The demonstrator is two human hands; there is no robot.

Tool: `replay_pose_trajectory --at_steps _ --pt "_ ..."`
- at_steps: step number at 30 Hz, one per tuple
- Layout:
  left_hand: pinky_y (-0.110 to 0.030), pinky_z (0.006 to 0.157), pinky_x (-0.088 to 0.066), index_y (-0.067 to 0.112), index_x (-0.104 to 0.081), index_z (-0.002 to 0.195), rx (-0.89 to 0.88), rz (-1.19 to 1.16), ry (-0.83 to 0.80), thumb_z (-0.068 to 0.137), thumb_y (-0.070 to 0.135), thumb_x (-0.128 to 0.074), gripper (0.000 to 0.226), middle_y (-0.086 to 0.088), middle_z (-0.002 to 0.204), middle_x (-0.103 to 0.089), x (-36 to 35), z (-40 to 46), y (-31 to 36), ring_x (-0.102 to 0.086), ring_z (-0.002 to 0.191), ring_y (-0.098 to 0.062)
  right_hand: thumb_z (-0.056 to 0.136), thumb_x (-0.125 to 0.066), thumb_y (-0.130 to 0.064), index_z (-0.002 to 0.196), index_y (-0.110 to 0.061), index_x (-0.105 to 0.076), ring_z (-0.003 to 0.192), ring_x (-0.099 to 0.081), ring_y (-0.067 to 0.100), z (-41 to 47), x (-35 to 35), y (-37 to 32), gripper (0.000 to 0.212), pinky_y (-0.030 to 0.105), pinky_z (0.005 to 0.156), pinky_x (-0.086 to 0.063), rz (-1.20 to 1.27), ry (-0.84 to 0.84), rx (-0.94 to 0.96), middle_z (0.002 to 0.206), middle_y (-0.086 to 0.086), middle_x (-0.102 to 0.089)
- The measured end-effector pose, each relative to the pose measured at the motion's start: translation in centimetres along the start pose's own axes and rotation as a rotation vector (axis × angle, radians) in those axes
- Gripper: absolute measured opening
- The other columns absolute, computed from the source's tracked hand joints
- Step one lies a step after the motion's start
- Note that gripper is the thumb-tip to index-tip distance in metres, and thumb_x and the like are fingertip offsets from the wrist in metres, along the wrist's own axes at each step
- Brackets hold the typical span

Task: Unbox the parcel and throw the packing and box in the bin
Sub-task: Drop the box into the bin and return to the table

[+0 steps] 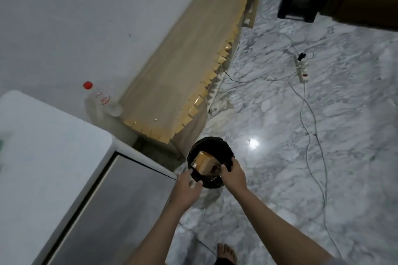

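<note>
A round black bin (210,146) stands on the marble floor in front of me. A brown cardboard box (204,162) lies tilted inside it, with a bit of other packing beside it. My left hand (187,187) hovers over the bin's near left rim, fingers spread and relaxed, holding nothing. My right hand (233,175) is at the near right rim; its fingers curl down over the bin's edge next to the box. Whether they touch the box is hard to tell.
A white fridge (53,168) fills the left. A low wooden bench (183,66) runs along the wall, with a red-capped plastic bottle (101,99) at its near end. Cables and a power strip (302,69) cross the floor on the right. My bare foot (226,254) shows below.
</note>
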State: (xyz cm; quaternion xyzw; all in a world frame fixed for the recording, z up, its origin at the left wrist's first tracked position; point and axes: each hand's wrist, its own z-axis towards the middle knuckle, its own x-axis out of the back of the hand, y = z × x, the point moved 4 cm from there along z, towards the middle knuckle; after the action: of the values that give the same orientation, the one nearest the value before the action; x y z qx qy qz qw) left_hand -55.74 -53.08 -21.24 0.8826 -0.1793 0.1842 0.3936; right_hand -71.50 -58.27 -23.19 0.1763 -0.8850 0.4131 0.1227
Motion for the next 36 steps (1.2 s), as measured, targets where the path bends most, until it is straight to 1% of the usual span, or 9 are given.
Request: replay_pose_trajectory --at_steps 4,8,13,16,21,24,28,32,36 --pt "-0.011 0.079 -0.037 0.011 -0.046 0.133 -0.059 -0.079 0.227 0.093 0.021 -0.056 0.042 0.013 0.118 -0.046 4.7 -7.0 1.3 -0.048 0.094 0.004 0.098 -0.045 -0.022 0.146 -0.015 -0.029 0.122 -0.051 0.029 -4.6 -1.0 -4.2 0.051 0.039 0.096 -0.045 0.024 0.007 0.068 0.141 0.012 -0.047" --pt "-0.029 0.105 -0.037 0.018 -0.046 0.133 -0.125 -0.183 0.483 0.093 0.022 -0.056 0.042 -0.001 0.139 -0.044 10.0 -13.7 1.3 -0.043 0.127 -0.016 0.097 -0.047 -0.021 0.136 -0.014 -0.043 0.106 -0.056 0.024 -10.1 -3.4 -10.4 0.04 0.036 0.089 -0.046 0.084 0.009 0.294 0.128 0.011 -0.058" --pt "-0.032 0.103 -0.041 0.03 -0.052 0.119 -0.251 -0.338 0.844 0.091 0.016 -0.057 0.032 0.013 0.123 -0.053 17.7 -20.8 -1.6 -0.049 0.12 -0.009 0.094 -0.048 -0.01 0.114 -0.011 -0.058 0.093 -0.058 0.019 -17.7 -9.4 -18.5 0.023 0.027 0.075 -0.045 0.201 0.013 0.666 0.096 -0.003 -0.06" --pt "-0.028 0.102 -0.04 0.032 -0.056 0.118 -0.25 -0.378 1.015 0.091 0.019 -0.058 0.03 0.022 0.119 -0.053 22.5 -24.3 -5.0 -0.05 0.118 -0.003 0.091 -0.05 -0.005 0.11 -0.009 -0.061 0.088 -0.059 0.015 -21.9 -14.8 -22.1 0.023 0.017 0.067 -0.045 0.166 -0.061 0.899 0.096 -0.002 -0.061" --pt "-0.036 0.105 -0.039 0.025 -0.058 0.123 -0.164 -0.428 1.227 0.091 0.021 -0.058 0.032 0.016 0.124 -0.051 30.3 -29.2 -12.2 -0.047 0.124 -0.011 0.087 -0.052 -0.003 0.106 -0.013 -0.062 0.083 -0.06 0.016 -27.9 -24.9 -25.6 0.023 0.025 0.067 -0.045 0.103 -0.221 1.096 0.094 0.003 -0.063" --pt "-0.03 0.105 -0.034 0.019 -0.057 0.125 -0.07 -0.46 1.356 0.09 0.019 -0.059 0.035 0.006 0.129 -0.051 34.2 -31.4 -17.1 -0.046 0.127 -0.016 0.084 -0.056 -0.001 0.1 -0.01 -0.062 0.081 -0.06 0.021 -30.6 -31.0 -27.1 0.02 0.027 0.069 -0.045 0.014 -0.293 1.218 0.09 0.001 -0.059" --pt "-0.027 0.103 -0.032 0.009 -0.054 0.127 -0.018 -0.487 1.47 0.087 0.013 -0.064 0.041 -0.01 0.132 -0.052 39.0 -32.5 -21.9 -0.045 0.127 -0.024 0.077 -0.065 -0.006 0.113 -0.007 -0.061 0.104 -0.055 0.024 -31.5 -37.2 -28.8 0.036 0.023 0.091 -0.038 -0.175 -0.296 1.281 0.108 0.006 -0.063" --pt "-0.029 0.109 -0.024 0.002 -0.043 0.136 0.003 -0.463 1.483 0.085 0.016 -0.066 0.057 -0.016 0.145 -0.039 43.0 -31.6 -24.5 -0.026 0.141 -0.025 0.068 -0.064 -0.025 0.125 -0.015 -0.053 0.118 -0.048 0.032 -29.2 -40.3 -30.3 0.059 0.046 0.099 -0.04 -0.501 -0.198 1.353 0.122 0.01 -0.057" --pt "-0.041 0.117 -0.019 0.003 -0.029 0.144 0.033 -0.468 1.454 0.085 0.024 -0.067 0.073 -0.017 0.15 -0.031 45.3 -30.1 -25.8 -0.02 0.143 -0.029 0.07 -0.068 -0.042 0.139 -0.031 -0.036 0.133 -0.032 0.037 -26.2 -39.7 -32.7 0.077 0.056 0.106 -0.026 -0.856 -0.026 1.271 0.148 0.009 -0.032"
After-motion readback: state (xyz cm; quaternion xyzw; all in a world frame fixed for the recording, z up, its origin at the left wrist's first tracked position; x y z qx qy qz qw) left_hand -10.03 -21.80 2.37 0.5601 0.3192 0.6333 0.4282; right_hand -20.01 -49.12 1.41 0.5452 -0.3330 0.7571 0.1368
